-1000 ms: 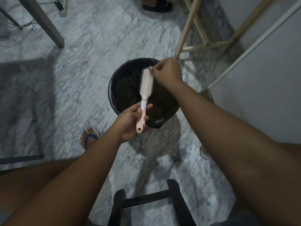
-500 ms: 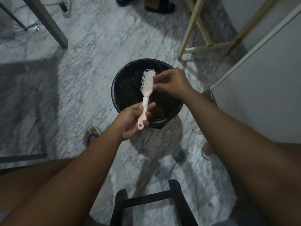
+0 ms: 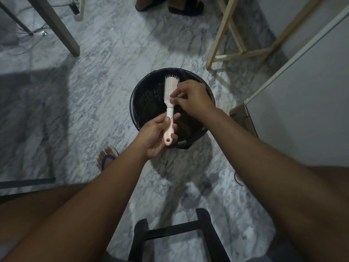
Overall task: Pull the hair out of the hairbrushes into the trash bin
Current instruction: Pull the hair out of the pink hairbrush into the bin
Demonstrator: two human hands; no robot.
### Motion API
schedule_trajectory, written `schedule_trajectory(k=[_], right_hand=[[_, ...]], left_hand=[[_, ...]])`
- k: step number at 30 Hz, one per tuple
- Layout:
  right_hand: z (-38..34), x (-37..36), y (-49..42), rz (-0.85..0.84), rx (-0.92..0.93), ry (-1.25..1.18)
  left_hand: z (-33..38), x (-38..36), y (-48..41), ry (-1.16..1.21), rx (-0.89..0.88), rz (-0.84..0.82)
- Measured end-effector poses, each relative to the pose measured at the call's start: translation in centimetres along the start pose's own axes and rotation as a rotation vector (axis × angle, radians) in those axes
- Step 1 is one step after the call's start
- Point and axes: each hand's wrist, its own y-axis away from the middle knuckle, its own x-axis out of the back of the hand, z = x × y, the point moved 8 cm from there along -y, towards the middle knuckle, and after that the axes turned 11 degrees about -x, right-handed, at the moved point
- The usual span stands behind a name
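One pale pink hairbrush (image 3: pixel 171 95) is being held upright over the open mouth of a single round black trash bin (image 3: pixel 139 103), most likely so that any loosened hair falls straight in. The left hand (image 3: pixel 156 135) is wrapping closed around the brush's handle near its lower end, thumb pressing across the front, bristles facing up toward the camera. The right hand (image 3: pixel 190 98) is reaching in from the side, its fingertips (image 3: pixel 172 99) pinching together at the lower rows of bristles, seemingly picking at hair there; the strands themselves are too fine to make out in this dim light. The bin is standing on a grey-veined marble floor (image 3: pixel 94 91), placed just ahead of the person's knees so both arms are reaching it easily. One foot in a blue-strapped sandal (image 3: pixel 106 157) is resting to the bin's left. A pale wooden frame (image 3: pixel 226 35) is standing beyond the bin, and a second person's two feet in dark sandals (image 3: pixel 170 4) are showing at the top edge.
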Motion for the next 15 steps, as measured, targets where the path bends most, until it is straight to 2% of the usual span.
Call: schedule_trajectory(k=[3,7,10,13,15], right_hand=[[0.3,-0.2,0.2,0.027,-0.035,-0.058],[2.8,1.5,-0.7,0.182,-0.228,-0.4],[3.9,1.9,-1.5,0.159,-0.218,-0.199],[2.7,0.5,-1.3,0.01,-0.051,0.103],[2.0,0.2,-1.6,0.014,0.017,0.162]], left_hand=[[0.0,-0.2,-0.2,0.022,-0.009,0.017],[0.0,0.2,-0.2,0.035,-0.026,0.047],[0.0,0.6,-0.1,0.02,-0.016,0.034],[-0.3,0.5,0.3,-0.003,0.033,-0.02],[-0.5,0.1,0.7,-0.022,0.071,-0.081]])
